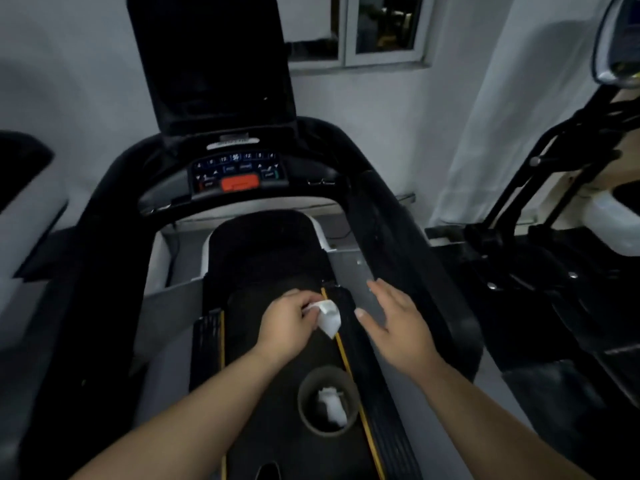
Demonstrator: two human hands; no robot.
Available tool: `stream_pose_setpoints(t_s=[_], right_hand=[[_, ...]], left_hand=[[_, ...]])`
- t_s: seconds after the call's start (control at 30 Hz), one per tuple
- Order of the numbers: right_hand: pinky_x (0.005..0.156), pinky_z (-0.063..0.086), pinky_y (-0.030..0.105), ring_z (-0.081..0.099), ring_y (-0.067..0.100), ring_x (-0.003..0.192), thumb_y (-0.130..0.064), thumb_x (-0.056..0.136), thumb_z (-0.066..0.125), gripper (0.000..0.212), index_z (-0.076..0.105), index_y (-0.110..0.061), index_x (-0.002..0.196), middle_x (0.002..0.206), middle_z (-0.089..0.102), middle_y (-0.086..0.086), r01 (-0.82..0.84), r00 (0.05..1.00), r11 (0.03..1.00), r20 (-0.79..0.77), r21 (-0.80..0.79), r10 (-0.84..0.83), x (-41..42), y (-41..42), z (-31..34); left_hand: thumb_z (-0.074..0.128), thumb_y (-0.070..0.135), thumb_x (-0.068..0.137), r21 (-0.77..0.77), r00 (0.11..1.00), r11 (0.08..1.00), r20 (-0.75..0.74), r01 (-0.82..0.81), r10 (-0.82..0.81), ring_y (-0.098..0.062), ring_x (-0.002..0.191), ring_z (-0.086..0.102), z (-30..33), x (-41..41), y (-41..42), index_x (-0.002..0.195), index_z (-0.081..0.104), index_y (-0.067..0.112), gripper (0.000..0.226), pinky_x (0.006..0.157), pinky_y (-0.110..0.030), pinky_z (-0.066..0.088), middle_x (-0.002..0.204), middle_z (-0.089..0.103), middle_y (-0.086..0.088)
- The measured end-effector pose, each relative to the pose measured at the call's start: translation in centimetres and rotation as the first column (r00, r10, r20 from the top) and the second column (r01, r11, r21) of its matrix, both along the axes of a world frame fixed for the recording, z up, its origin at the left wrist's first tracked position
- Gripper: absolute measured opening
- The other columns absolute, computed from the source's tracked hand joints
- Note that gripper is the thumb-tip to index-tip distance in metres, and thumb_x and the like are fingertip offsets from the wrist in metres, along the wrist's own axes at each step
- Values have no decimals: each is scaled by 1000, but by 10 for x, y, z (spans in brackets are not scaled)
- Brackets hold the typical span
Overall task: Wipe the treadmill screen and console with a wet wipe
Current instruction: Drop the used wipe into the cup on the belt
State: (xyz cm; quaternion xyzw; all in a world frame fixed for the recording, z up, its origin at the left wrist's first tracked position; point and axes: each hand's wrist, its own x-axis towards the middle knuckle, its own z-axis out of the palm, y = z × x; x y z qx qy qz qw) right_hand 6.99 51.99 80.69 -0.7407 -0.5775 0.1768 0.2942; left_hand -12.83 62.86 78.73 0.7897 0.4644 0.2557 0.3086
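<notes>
The treadmill's dark screen (211, 60) stands upright at the top centre. Below it is the console (239, 171) with blue keys and an orange-red stop button. My left hand (287, 323) hovers over the belt, well below the console, pinching a crumpled white wet wipe (329, 315) that hangs from its fingertips. To its right, my right hand (398, 323) is spread with the fingers apart and holds nothing. It is close to the wipe but not touching it.
A round brown bin (308, 407) with crumpled white wipes inside stands on the belt (277, 427) under my forearms. Black handrails (391, 237) curve down both sides. Another exercise machine (554, 220) is at the right, a window (363, 32) behind.
</notes>
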Motion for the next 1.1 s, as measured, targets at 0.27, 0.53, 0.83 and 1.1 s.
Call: stream_pose_setpoints(t_s=[0.27,0.53,0.83,1.1], right_hand=[[128,21,40,16,20,159,-58,103,48,72,25,-27,164,172,23,0,-93,994,988,50,-120,100,-13,-33,-35],[128,15,39,3,17,161,-56,105,46,76,13,-25,166,174,11,1,-82,982,975,149,-205,114,-13,-31,-95],[123,24,38,24,24,158,-71,94,23,85,27,-22,163,169,31,7,-31,973,962,211,-270,90,-15,-27,-218],[119,36,43,35,26,154,-69,92,26,85,34,-21,161,165,39,8,3,967,943,242,-332,82,-1,-15,-367]], left_hand=[[64,19,96,-75,996,996,-77,-57,52,-13,101,65,-13,-5,-49,116,75,24,24,91,-33,53,110,69,4],[61,19,96,-149,990,988,-139,-40,19,-16,100,66,-70,1,-40,114,75,27,24,88,-34,54,110,68,3],[56,18,96,-245,982,969,-190,-32,-16,-16,102,65,-189,13,-25,112,76,29,27,88,-32,52,107,66,5],[53,20,96,-251,952,963,-304,-93,13,-23,111,66,-324,32,-21,121,73,26,32,92,-33,51,120,70,-3]])
